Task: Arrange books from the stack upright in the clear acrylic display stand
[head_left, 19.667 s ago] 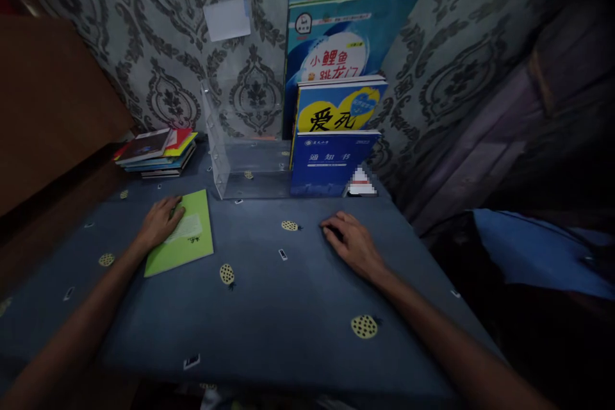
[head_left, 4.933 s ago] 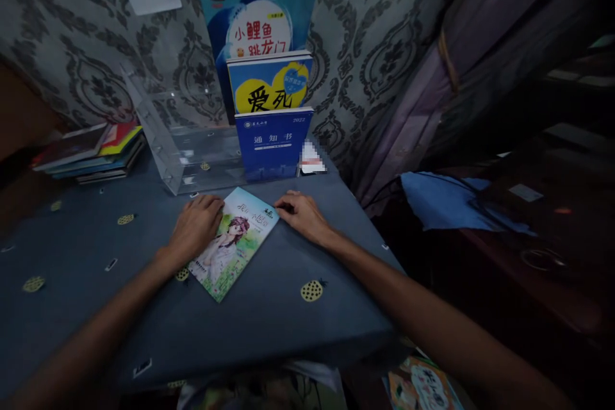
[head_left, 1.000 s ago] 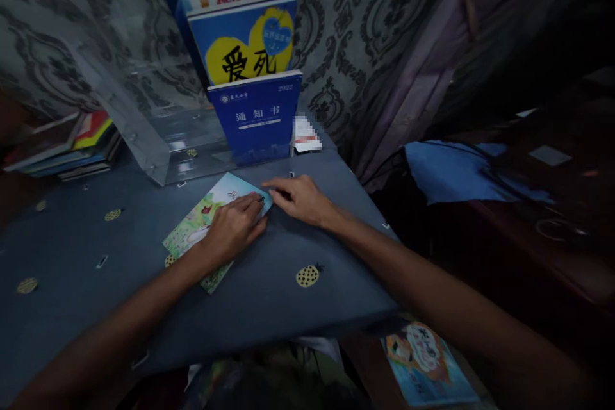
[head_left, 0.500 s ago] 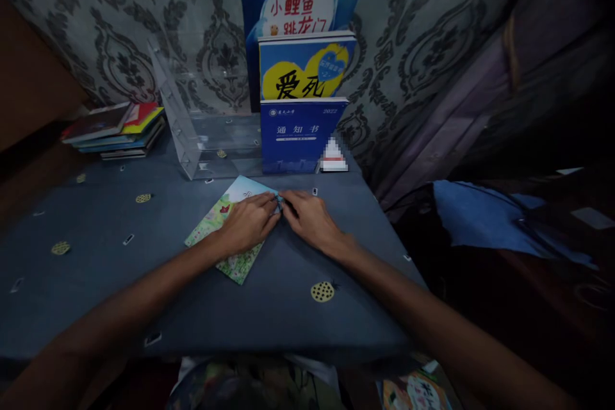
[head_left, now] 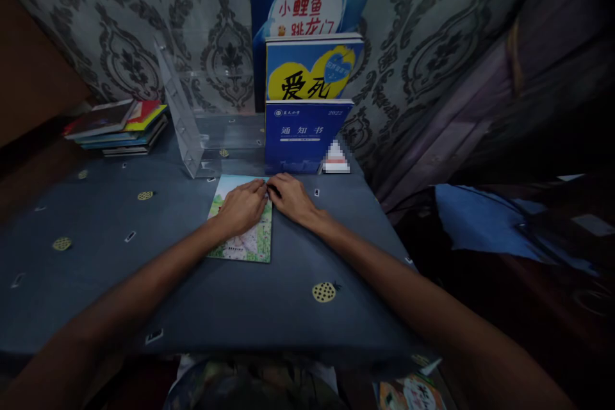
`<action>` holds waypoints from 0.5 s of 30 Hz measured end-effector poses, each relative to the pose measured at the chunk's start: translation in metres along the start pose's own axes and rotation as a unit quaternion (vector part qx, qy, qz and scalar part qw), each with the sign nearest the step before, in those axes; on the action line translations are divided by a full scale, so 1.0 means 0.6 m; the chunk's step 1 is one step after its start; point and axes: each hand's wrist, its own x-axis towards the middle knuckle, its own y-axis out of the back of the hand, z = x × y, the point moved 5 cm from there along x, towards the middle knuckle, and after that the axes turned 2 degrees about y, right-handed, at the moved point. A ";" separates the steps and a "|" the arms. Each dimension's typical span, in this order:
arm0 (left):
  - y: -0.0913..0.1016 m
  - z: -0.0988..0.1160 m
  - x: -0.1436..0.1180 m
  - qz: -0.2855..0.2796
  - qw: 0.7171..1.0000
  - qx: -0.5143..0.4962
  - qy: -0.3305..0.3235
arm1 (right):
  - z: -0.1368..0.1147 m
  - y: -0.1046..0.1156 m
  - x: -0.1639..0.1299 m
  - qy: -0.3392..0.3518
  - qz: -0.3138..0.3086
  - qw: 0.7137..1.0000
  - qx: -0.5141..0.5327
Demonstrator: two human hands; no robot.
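Your left hand (head_left: 241, 206) lies flat on the illustrated booklet (head_left: 243, 237), which rests on the counter (head_left: 168, 282) just in front of the clear acrylic rack (head_left: 206, 141). Your right hand (head_left: 291, 197) pinches at its top right corner, though in this dim light I cannot tell whether it actually grips. Three blue books (head_left: 307, 134) already stand in the rack; this booklet is not yet in, and a stack of books (head_left: 118, 128) waits at the left.
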 end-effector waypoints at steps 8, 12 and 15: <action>-0.001 -0.018 0.010 -0.006 1.000 0.009 0.021 | 0.017 -0.016 0.026 0.029 0.022 0.999 0.038; -0.006 -0.024 0.009 0.005 1.000 0.012 0.018 | 0.017 -0.018 0.030 0.020 0.021 0.999 0.034; -0.008 -0.027 0.005 0.026 1.000 0.004 0.012 | 0.011 -0.015 0.025 0.014 0.021 0.999 0.035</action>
